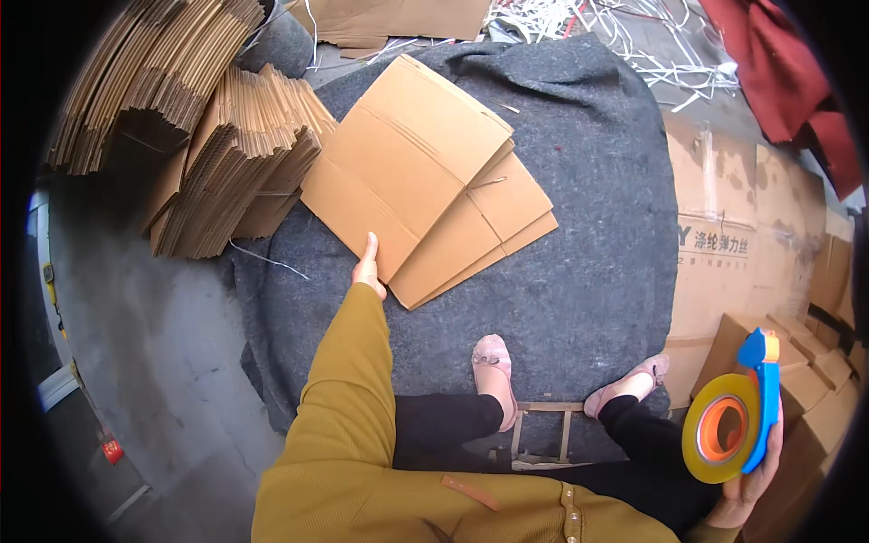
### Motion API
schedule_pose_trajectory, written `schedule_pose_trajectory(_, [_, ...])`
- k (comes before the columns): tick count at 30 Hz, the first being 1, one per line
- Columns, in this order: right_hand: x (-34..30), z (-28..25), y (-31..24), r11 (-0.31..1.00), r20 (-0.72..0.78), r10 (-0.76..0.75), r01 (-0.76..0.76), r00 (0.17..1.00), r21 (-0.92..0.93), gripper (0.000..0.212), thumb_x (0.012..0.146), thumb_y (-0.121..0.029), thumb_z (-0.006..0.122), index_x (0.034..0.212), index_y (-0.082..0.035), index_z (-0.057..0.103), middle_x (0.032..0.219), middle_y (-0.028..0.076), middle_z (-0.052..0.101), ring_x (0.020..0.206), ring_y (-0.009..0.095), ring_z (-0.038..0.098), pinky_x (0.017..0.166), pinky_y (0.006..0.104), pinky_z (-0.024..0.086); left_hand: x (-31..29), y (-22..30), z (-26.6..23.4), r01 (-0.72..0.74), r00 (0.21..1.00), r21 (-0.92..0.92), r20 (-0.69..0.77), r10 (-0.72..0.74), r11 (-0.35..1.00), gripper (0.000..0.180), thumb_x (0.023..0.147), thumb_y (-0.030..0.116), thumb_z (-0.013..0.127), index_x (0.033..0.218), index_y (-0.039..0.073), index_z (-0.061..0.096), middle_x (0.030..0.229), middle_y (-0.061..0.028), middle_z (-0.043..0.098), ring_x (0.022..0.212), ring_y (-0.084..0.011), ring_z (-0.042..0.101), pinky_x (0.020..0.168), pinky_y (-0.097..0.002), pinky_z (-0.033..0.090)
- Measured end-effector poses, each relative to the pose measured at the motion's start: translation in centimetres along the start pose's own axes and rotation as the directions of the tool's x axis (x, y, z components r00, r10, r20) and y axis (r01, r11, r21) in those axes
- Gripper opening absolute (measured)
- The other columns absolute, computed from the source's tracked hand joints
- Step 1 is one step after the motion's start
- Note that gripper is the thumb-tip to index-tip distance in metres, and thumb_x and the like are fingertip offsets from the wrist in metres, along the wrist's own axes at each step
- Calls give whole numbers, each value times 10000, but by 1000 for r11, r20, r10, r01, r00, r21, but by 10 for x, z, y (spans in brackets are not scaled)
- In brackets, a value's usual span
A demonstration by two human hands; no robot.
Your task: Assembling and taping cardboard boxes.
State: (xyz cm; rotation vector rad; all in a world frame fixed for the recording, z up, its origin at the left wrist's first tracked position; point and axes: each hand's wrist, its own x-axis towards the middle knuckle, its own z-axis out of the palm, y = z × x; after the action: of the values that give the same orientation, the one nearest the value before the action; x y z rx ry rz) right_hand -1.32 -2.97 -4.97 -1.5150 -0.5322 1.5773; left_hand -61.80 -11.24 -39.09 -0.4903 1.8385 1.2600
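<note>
My left hand (369, 271) grips the near corner of a flattened cardboard box (407, 158), its thumb on top. That box lies fanned over further flat cardboard (489, 222) on a dark grey felt blanket (606, 253). Out to the right, my right hand (753, 480) is closed round the blue handle of a tape dispenser (765, 398). A wide roll of yellowish tape (701, 425) with an orange hub is mounted on it. Part of the right hand's fingers is hidden behind the dispenser.
Stacks of flattened boxes (240, 163) stand at the left, with a taller stack (163, 72) behind. Boxes (806, 362) are piled at the right beside a large cardboard sheet (724, 217). White strapping (634, 36) and red cloth (787, 72) lie at the far right. My feet (493, 371) rest on the blanket.
</note>
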Motion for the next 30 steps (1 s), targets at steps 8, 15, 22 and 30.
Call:
schedule_pose_trajectory(8, [-11, 15, -2, 996, 80, -63, 68, 995, -54, 770, 937, -415, 568, 1488, 29, 264, 1401, 218, 469, 1273, 333, 515, 1090, 483, 419, -15, -33, 34, 138, 990, 12, -3, -138, 990, 730, 677, 493, 879, 1262, 185, 569, 1230, -18, 601, 1091, -221, 528, 858, -411, 427])
schedule_pose_trajectory(15, [-29, -4, -9, 993, 63, -115, 114, 991, 22, 787, 933, -438, 573, 1496, 7, 249, 1400, 218, 468, 1257, 342, 526, 1071, 499, 438, -28, -26, 30, 278, 943, 157, 145, -300, 948, 656, 614, 737, 788, 1004, 242, 607, 804, 44, 530, 580, -115, 397, 563, -327, 342])
schedule_pose_trajectory(22, [-35, -23, -15, 996, 292, -78, 66, 953, 53, 654, 995, -352, 485, 1528, -54, 253, 1514, 179, 385, 1363, 350, 429, 1141, 528, 340, -57, -70, 74, 213, 958, -167, 231, -172, 963, 1041, 660, 629, 823, 1476, 162, 376, 1549, -53, 366, 1453, -280, 247, 1158, -606, 44])
schedule_pose_trajectory(30, [-47, -8, -21, 989, 348, -148, 130, 926, 77, 661, 993, -350, 483, 1526, -40, 246, 1509, 188, 386, 1356, 356, 435, 1136, 532, 347, -99, -132, 111, 167, 943, -485, 332, 4, 859, 779, 779, 417, 826, 1407, 129, 466, 1384, -65, 527, 1226, -273, 530, 1030, -510, 443])
